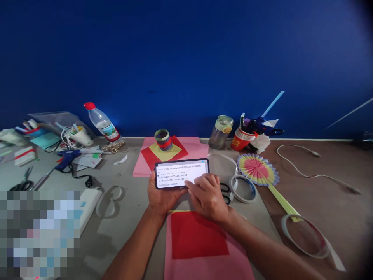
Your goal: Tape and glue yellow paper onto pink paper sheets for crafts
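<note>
A smartphone [175, 168] lies sideways in my left hand [161, 197], whose fingers wrap its lower left side. Its lit screen shows a web address and lines of numbers. My right hand [210, 197] is over the phone's lower right corner, its index finger stretched to the screen and the other fingers bent. Below both hands, a red sheet [199, 237] rests on pink paper [180, 268]. Black scissor handles [225, 188] show partly behind my right hand. Beyond the phone, a small round tape-wrapped container [163, 140] stands on yellow, red and pink sheets.
At the right are a tape roll [244, 189], a folded paper fan [256, 170], another tape roll [305, 237] and a white cable [303, 165]. A red cup [241, 140] and a jar [220, 133] stand at the back. Leftward are a bottle [105, 126] and a blue glue gun [67, 158].
</note>
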A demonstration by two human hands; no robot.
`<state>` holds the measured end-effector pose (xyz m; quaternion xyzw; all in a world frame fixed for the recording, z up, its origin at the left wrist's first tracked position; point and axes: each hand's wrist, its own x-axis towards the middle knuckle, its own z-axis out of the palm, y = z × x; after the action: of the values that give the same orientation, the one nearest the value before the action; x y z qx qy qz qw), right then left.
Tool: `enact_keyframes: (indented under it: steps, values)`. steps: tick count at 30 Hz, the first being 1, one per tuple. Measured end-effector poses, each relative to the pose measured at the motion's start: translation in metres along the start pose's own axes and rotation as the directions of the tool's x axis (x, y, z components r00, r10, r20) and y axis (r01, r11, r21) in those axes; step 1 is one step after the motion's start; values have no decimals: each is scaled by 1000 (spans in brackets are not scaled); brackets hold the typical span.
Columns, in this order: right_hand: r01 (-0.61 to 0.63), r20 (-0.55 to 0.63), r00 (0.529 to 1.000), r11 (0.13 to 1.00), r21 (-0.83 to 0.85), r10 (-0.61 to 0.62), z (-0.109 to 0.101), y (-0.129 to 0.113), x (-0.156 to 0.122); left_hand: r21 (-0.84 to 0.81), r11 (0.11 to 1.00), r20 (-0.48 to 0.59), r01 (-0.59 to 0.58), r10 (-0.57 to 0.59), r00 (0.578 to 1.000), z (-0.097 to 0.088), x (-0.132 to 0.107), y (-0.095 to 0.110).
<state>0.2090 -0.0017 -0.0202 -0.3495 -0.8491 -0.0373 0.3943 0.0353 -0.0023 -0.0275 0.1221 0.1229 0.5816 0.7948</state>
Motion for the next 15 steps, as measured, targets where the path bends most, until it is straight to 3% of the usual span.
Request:
enact_keyframes:
  steps: [9,15]
  values:
    - [-25,-63,998,1000,10,26,-2,2,3,-4,1000,33,15,-15,999,0,1,0]
    - [-33,-6,999,999,-16,33,-1,0,2,-1,1000,14,8,-8,1000,1,1,-1]
